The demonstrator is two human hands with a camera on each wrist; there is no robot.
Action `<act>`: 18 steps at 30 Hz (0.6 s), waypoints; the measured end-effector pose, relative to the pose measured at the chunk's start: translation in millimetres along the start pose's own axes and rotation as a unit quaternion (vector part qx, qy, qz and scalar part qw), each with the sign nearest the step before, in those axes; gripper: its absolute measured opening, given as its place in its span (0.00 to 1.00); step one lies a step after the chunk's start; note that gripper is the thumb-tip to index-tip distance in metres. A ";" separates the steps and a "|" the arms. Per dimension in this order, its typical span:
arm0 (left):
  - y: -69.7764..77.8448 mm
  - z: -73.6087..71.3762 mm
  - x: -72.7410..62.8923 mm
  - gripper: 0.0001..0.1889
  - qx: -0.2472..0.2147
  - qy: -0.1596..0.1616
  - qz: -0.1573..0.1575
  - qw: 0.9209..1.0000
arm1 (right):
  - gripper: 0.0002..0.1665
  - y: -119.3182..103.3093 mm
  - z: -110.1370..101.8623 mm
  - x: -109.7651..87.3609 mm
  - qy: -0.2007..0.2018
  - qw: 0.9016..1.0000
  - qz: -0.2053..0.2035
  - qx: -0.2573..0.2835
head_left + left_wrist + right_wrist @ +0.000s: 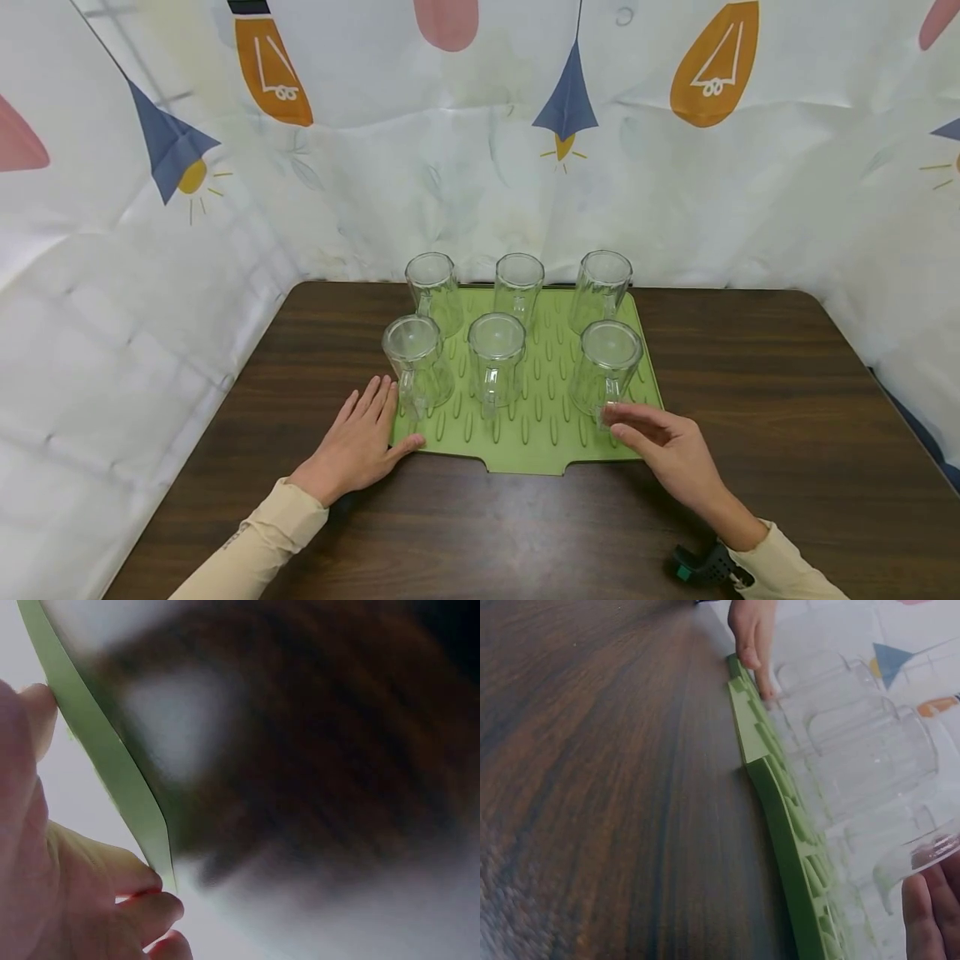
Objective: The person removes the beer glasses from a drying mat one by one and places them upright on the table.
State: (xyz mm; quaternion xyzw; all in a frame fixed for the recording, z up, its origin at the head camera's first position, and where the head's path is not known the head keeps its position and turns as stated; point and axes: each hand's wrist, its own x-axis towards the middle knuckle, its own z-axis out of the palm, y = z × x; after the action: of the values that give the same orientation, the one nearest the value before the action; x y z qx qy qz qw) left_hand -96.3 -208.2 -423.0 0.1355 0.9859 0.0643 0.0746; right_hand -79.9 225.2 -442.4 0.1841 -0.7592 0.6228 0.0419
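1. White fabric backdrop [450,192], printed with orange light bulbs, blue lamp shades and pink shapes, hangs behind a dark brown wood-grain bench [810,417].

2. On the bench lies a lime-green ridged drying mat [525,464], with a short tab along its near edge.

3. Six clear glass mugs stand on the mat in two rows: a back left mug [433,287], a back middle mug [519,283] and a back right mug [602,287]; nearer the person, a front left mug [422,362], a front middle mug [497,358] and a front right mug [609,358]. The handles of the near row point towards the person.

4. Left hand [360,450]: its fingers are straight and slightly fanned, lying along the mat's left edge, while the thumb stretches out over the near left corner. In the left wrist view, the digits touch the green edge; much of that view is blurred.

5. Right hand [675,454]: its fingers and thumb are nearly closed, pinching the lower part of the front right mug's clear handle [611,392]. That mug stands near the mat's right edge.

6. Cream sleeves [277,525] cover both forearms; a dark device [705,567] with a green patch sits at the right wrist.
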 end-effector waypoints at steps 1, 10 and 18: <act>0.0 0.2 0.1 0.51 0.001 0.000 0.000 1.000 | 0.17 0.2 0.5 0.4 -0.001 1.000 -0.001 0.002; 3.0 -0.2 0.4 0.50 0.004 -0.008 -0.001 1.000 | 0.16 3.4 4.5 3.1 -0.004 0.999 -0.028 0.026; 3.6 -0.6 -0.1 0.49 0.007 -0.005 0.004 1.000 | 0.16 4.0 6.6 6.2 -0.016 0.999 -0.021 0.021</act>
State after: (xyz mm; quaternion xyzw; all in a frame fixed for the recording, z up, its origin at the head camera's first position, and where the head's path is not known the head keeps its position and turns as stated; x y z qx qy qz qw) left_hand -95.4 -204.9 -421.9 0.1406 0.9853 0.0574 0.0779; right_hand -85.9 218.1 -445.8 0.2108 -0.7423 0.6348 0.0394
